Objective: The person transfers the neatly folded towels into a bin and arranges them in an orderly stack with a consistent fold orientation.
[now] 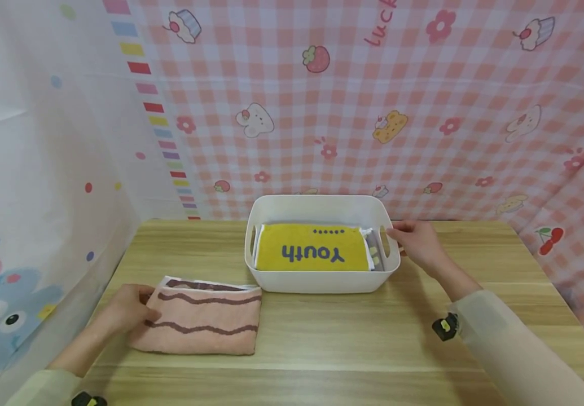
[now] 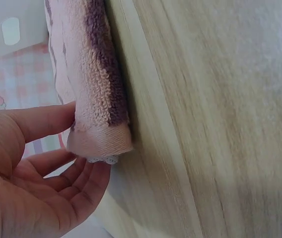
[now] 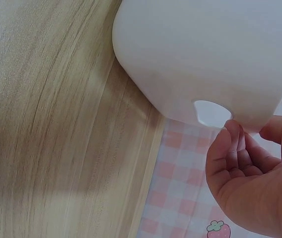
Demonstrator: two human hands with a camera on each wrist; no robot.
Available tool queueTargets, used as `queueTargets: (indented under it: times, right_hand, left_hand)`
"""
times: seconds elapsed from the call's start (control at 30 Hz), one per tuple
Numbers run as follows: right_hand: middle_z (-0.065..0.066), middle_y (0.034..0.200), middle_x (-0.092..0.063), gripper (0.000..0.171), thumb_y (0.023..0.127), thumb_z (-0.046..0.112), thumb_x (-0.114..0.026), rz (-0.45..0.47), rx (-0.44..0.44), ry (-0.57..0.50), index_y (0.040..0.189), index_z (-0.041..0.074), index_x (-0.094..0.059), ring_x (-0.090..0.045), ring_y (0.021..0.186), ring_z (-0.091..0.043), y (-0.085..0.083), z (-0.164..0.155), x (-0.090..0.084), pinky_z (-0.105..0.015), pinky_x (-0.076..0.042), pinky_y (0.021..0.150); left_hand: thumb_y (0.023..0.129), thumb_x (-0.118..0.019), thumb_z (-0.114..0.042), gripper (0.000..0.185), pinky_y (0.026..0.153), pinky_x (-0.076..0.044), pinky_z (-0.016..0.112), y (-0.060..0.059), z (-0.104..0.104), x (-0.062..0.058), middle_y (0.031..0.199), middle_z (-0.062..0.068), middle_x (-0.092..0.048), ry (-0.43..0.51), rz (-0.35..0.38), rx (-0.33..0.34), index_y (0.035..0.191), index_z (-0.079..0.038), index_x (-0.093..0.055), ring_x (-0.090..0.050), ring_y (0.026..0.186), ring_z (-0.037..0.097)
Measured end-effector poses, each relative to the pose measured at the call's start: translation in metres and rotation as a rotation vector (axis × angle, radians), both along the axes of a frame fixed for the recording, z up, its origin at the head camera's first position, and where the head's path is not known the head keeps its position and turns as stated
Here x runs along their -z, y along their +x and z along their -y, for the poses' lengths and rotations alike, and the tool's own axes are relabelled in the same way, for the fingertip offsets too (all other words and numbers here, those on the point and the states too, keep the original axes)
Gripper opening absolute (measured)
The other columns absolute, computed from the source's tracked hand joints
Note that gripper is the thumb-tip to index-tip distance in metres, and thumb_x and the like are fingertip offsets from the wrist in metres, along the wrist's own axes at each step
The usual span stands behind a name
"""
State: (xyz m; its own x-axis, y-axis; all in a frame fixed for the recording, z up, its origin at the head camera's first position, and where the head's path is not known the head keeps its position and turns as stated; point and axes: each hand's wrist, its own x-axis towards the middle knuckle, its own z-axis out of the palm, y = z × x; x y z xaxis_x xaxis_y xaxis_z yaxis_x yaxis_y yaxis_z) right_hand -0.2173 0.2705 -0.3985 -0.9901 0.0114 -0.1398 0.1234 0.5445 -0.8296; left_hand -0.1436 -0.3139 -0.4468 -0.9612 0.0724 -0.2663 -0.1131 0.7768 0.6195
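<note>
At the left end of a folded pink towel (image 1: 205,321) with brown wavy stripes, my left hand (image 1: 126,309) grips its edge. Thumb and fingers lie on opposite sides of the towel's folded end in the left wrist view, where the towel (image 2: 94,84) stands close over the wood. My right hand (image 1: 417,245) pinches the right end of a white plastic basket (image 1: 322,282). In the right wrist view its fingertips are by the handle hole of the basket (image 3: 200,49), with the thumb at the rim. A folded yellow towel (image 1: 312,248) lettered "Youth" lies inside.
The basket stands near the back edge of a wooden table (image 1: 332,338). Another greyish patterned cloth (image 1: 374,251) shows beside the yellow towel in the basket. A pink checked curtain (image 1: 292,152) hangs behind, and a white printed one (image 1: 58,169) at the left.
</note>
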Motion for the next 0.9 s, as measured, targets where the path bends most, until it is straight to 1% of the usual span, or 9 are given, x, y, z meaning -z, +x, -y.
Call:
queueTargets:
  times: [0.1, 0.27, 0.3, 0.47, 0.57, 0.7, 0.77, 0.9]
  right_hand:
    - [-0.028, 0.131, -0.064, 0.044, 0.109, 0.026, -0.058, 0.001, 0.002, 0.004, 0.135, -0.009, -0.061, -0.066, 0.101, -0.031, 0.000, 0.000, 0.000, -0.037, -0.062, 0.082]
    - [-0.027, 0.130, -0.064, 0.044, 0.109, 0.027, -0.058, -0.002, 0.000, 0.002, 0.136, -0.008, -0.061, -0.066, 0.101, -0.031, 0.000, -0.001, 0.000, -0.031, -0.061, 0.078]
    - [-0.027, 0.130, -0.064, 0.044, 0.109, 0.027, -0.058, -0.001, -0.001, 0.001, 0.136, -0.008, -0.061, -0.066, 0.101, -0.031, 0.000, -0.001, 0.000, -0.032, -0.061, 0.079]
    - [-0.028, 0.130, -0.065, 0.045, 0.109, 0.027, -0.058, -0.003, -0.007, -0.004, 0.136, -0.009, -0.061, -0.067, 0.100, -0.030, -0.001, -0.002, 0.001, -0.030, -0.061, 0.077]
    - [-0.028, 0.130, -0.065, 0.046, 0.109, 0.027, -0.058, -0.006, -0.013, -0.009, 0.136, -0.009, -0.061, -0.067, 0.099, -0.030, -0.001, -0.003, 0.002, -0.034, -0.062, 0.080]
    - [-0.028, 0.129, -0.065, 0.046, 0.108, 0.028, -0.059, -0.015, -0.012, -0.008, 0.136, -0.009, -0.061, -0.067, 0.096, -0.029, 0.000, -0.004, 0.001, -0.039, -0.062, 0.082]
    - [-0.028, 0.127, -0.066, 0.046, 0.109, 0.028, -0.059, -0.024, -0.011, -0.007, 0.136, -0.009, -0.061, -0.068, 0.093, -0.027, 0.001, -0.004, 0.001, -0.036, -0.062, 0.080]
    - [-0.026, 0.120, -0.069, 0.045, 0.110, 0.028, -0.056, -0.058, -0.008, 0.007, 0.134, -0.009, -0.063, -0.068, 0.090, -0.024, 0.005, -0.006, -0.001, -0.030, -0.060, 0.071]
  left_hand:
    - [0.079, -0.081, 0.003, 0.051, 0.071, -0.057, 0.033, 0.001, -0.004, 0.000, 0.097, 0.021, -0.072, 0.006, -0.002, 0.007, 0.122, 0.023, -0.062, -0.067, 0.088, 0.028]
    - [0.078, -0.083, 0.000, 0.054, 0.072, -0.055, 0.032, 0.004, -0.010, 0.000, 0.093, 0.013, -0.072, 0.004, 0.004, -0.005, 0.123, 0.020, -0.063, -0.065, 0.085, 0.024]
    - [0.077, -0.084, 0.000, 0.054, 0.072, -0.054, 0.031, 0.005, -0.012, 0.000, 0.092, 0.011, -0.072, 0.005, 0.005, -0.008, 0.123, 0.020, -0.064, -0.065, 0.084, 0.023]
    - [0.077, -0.084, 0.001, 0.052, 0.068, -0.054, 0.028, 0.010, -0.020, 0.001, 0.089, 0.009, -0.070, 0.074, 0.004, -0.015, 0.121, 0.020, -0.064, -0.063, 0.081, 0.020]
    - [0.077, -0.084, 0.002, 0.048, 0.066, -0.054, 0.026, 0.013, -0.025, 0.001, 0.088, 0.009, -0.072, 0.105, -0.004, -0.007, 0.119, 0.019, -0.066, -0.064, 0.079, 0.019]
    - [0.079, -0.084, 0.002, 0.046, 0.065, -0.054, 0.025, 0.016, -0.032, 0.002, 0.088, 0.008, -0.073, 0.123, -0.010, 0.010, 0.118, 0.018, -0.068, -0.064, 0.078, 0.018]
    - [0.079, -0.084, 0.002, 0.047, 0.065, -0.054, 0.025, 0.017, -0.036, 0.002, 0.088, 0.008, -0.073, 0.131, -0.005, 0.010, 0.119, 0.018, -0.067, -0.065, 0.078, 0.018]
    - [0.079, -0.085, 0.001, 0.049, 0.065, -0.055, 0.025, 0.020, -0.043, 0.004, 0.088, 0.007, -0.072, 0.144, 0.016, -0.012, 0.122, 0.017, -0.067, -0.065, 0.079, 0.017]
